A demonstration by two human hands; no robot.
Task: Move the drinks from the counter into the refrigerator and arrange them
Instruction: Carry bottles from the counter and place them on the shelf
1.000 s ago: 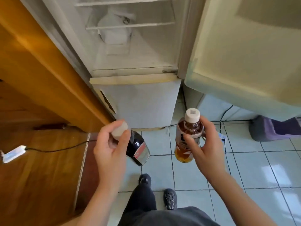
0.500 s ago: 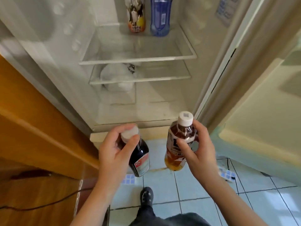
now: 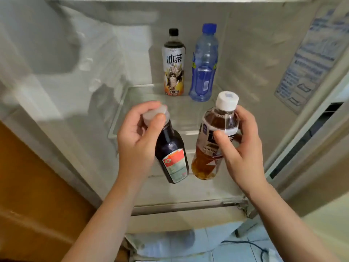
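Moved: a second ago both hands held their bottles low over the floor tiles. Now they are lifted into the open refrigerator, level with the front of the glass shelf.
Refrigerator: door open, inside fully in view, a printed sticker on the wall at 2 o'clock.
Shelf: two drinks already stand upright at its 12 o'clock end; the front half is bare glass.
Standing drinks: an iced tea bottle, with a blue water bottle just beside it at 3 o'clock.
Left hand: fingers curled round the white cap and neck of a dark bottle, which hangs tilted.
Right hand: fingers wrapped round the shoulder of an amber tea bottle, near upright.
Bottles in hand: side by side, close together, the dark one at 9 o'clock of the amber one; neither touches the shelf.
Meaning: carrying looks done. What is left, I judge, is to set both bottles on the glass in front of the standing pair and line them up.
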